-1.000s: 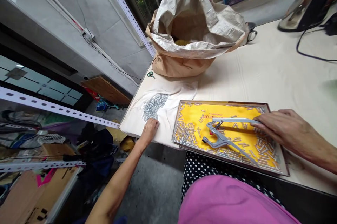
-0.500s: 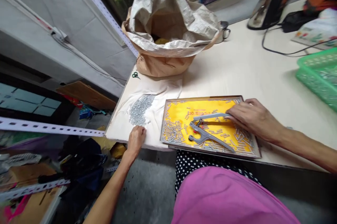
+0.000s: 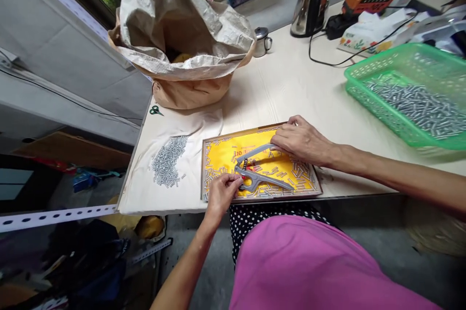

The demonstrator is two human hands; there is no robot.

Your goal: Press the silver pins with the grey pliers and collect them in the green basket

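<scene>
A shallow tray with a yellow bottom lies at the table's near edge, strewn with several small metal pins. Grey hand pliers lie across it. My right hand rests on the pliers' upper handle, fingers curled over it. At the tray's near left, by the pliers' jaw, my left hand is pinched shut; what it holds is too small to make out. A heap of metal pins lies on a white cloth left of the tray.
A big paper sack stands behind the cloth, with small green scissors beside it. A green basket of metal pins sits at the right. A kettle, a metal cup and cables lie at the back.
My left hand has moved from the cloth's near edge by the pin heap to the tray beside the pliers' jaw. The view has swung right, bringing the green basket into sight.
</scene>
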